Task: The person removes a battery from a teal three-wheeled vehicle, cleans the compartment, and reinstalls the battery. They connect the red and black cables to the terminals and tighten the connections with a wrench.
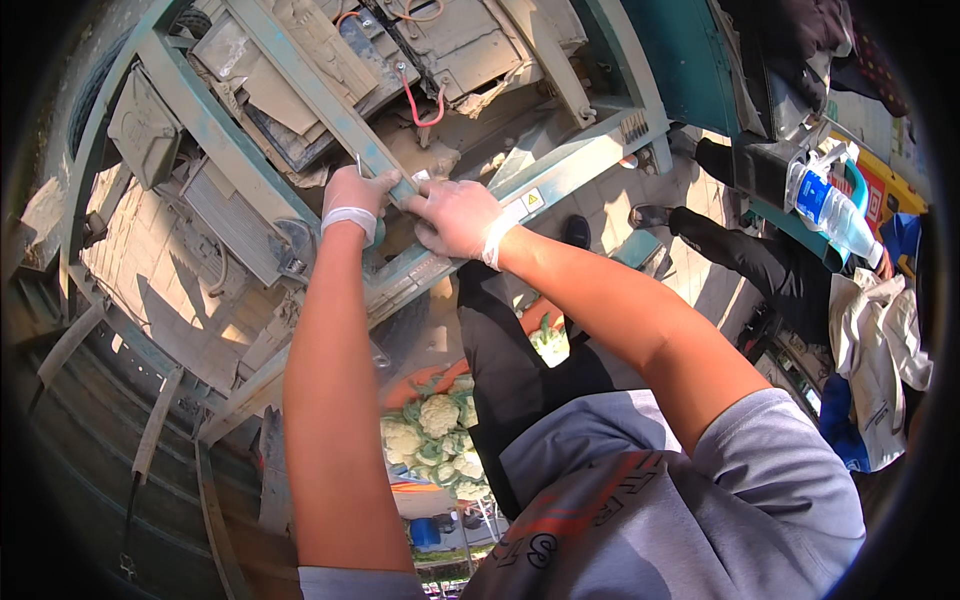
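Note:
My left hand (pixel 352 203), in a thin translucent glove, is closed beside the end of a green metal bar (pixel 330 115). A thin shiny tip stands up above its fingers; the rest of what it holds is hidden. Just to its right, my right hand (pixel 462 217), gloved the same way, has its fingers bent over the lower end of that bar, where it meets the cross beam (pixel 570 165). A small pale piece (pixel 421 177) shows by its fingertips. The bar belongs to a worn, dusty green vehicle frame.
Dusty batteries (pixel 470 50) with a red cable (pixel 415 105) sit inside the frame. Cauliflowers (pixel 440 415) lie below, near my dark trousers. At right are another person's leg (pixel 740 250), a water bottle (pixel 835 215) and a pale cloth (pixel 880 350). Dark metal slats (pixel 100 430) fill the lower left.

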`<action>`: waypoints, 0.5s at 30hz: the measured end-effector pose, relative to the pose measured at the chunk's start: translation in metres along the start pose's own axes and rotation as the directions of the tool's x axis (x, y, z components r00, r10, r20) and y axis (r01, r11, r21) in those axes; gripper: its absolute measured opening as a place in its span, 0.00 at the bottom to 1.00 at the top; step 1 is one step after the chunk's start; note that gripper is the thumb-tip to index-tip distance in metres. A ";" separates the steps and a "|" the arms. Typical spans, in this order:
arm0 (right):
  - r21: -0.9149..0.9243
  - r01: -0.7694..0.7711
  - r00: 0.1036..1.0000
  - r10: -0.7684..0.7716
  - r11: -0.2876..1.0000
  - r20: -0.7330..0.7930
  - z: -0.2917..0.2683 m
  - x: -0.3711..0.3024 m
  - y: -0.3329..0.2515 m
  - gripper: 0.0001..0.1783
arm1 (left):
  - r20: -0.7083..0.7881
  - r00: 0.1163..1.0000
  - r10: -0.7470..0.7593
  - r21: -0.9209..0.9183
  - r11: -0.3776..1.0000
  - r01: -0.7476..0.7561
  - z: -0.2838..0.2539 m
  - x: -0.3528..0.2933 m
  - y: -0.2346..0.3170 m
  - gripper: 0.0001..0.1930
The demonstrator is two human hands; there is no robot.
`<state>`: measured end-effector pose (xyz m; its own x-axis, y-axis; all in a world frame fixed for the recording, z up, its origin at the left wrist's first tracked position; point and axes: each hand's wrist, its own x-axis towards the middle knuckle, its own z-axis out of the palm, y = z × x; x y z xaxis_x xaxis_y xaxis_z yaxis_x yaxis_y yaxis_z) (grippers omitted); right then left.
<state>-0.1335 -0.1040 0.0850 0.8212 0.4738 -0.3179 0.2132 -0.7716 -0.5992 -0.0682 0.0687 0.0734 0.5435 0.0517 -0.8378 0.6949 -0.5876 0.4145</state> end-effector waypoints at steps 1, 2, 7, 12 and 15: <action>-0.029 -0.021 0.997 0.023 0.999 0.068 0.000 -0.001 -0.001 0.21 | -0.001 1.000 -0.016 0.016 1.000 0.016 0.000 0.000 0.000 0.17; -0.036 -0.048 0.990 0.052 0.998 0.132 -0.001 -0.001 0.000 0.22 | 0.000 1.000 -0.026 0.030 0.999 0.026 0.001 0.000 0.000 0.17; -0.030 -0.075 0.991 0.071 0.997 -0.113 0.001 -0.004 -0.002 0.24 | -0.030 0.998 -0.056 0.065 0.996 0.058 0.003 0.002 -0.002 0.18; -0.130 -0.114 0.990 0.123 0.985 0.066 0.002 -0.004 0.001 0.21 | -0.059 0.997 -0.042 0.100 0.994 0.048 0.004 0.003 -0.002 0.19; -0.015 0.074 0.949 -0.075 0.997 -0.307 0.001 -0.004 0.003 0.16 | -0.077 0.995 -0.064 0.128 0.989 0.074 0.006 0.002 -0.003 0.20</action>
<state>-0.1365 -0.1077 0.0835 0.9255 0.3774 -0.0313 0.2816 -0.7409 -0.6097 -0.0720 0.0651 0.0685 0.5325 0.1517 -0.8327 0.6673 -0.6805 0.3028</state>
